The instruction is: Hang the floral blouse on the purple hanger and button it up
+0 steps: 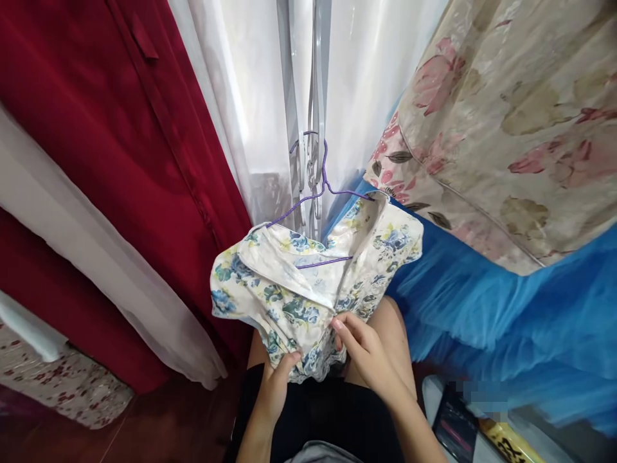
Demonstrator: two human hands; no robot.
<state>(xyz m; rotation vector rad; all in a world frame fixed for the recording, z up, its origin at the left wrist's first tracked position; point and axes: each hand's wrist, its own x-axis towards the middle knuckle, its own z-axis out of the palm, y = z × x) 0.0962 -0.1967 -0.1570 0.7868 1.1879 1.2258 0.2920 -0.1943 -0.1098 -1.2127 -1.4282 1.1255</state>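
A white blouse with blue and yellow flowers hangs on a purple wire hanger above my lap. Its collar lies folded back into a V, and the hanger's lower bar shows inside the neck. Low on the front, my left hand grips the cloth, thumb on top and fingers hidden beneath. My right hand pinches the fabric at the bottom of the V, thumb and forefinger together. The blouse's lower part bunches against my legs.
Red drapes hang at the left, a white curtain behind. Floral cloth and blue tulle hang at the right. A dark flat object and a yellow packet lie at the lower right.
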